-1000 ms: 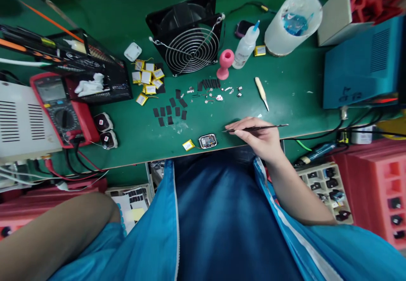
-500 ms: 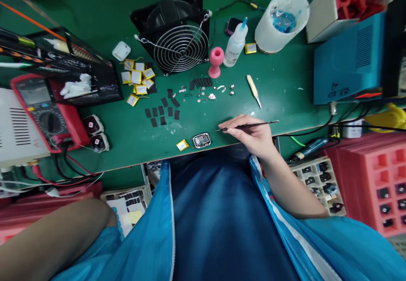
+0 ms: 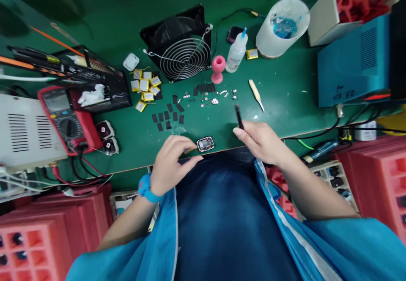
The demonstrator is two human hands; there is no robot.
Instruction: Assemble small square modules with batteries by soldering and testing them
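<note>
An opened smartwatch case (image 3: 205, 144) lies near the bench's front edge, its inner parts showing. My left hand (image 3: 173, 158) reaches in from its left, thumb and fingers apart around the case's left side. Under those fingers a small yellow-edged battery (image 3: 189, 150) is mostly covered. To the right of the case, my right hand (image 3: 258, 141) is closed around slim black tweezers (image 3: 239, 117), blurred and pointing away from me. Beyond the hands lie small black strips (image 3: 166, 115) and several tiny loose parts (image 3: 215, 101).
A pile of batteries (image 3: 144, 85) sits left of a black fan (image 3: 184, 57). A pink holder (image 3: 218, 69), a dropper bottle (image 3: 237, 53) and a white tub (image 3: 282, 31) stand at the back. A cream-handled tool (image 3: 255, 94) lies right. A red multimeter (image 3: 69, 122) is at left.
My left hand has come into view and reached the case, covering the battery. My right hand has turned the tweezers from lying sideways to pointing away. The view has shifted slightly.
</note>
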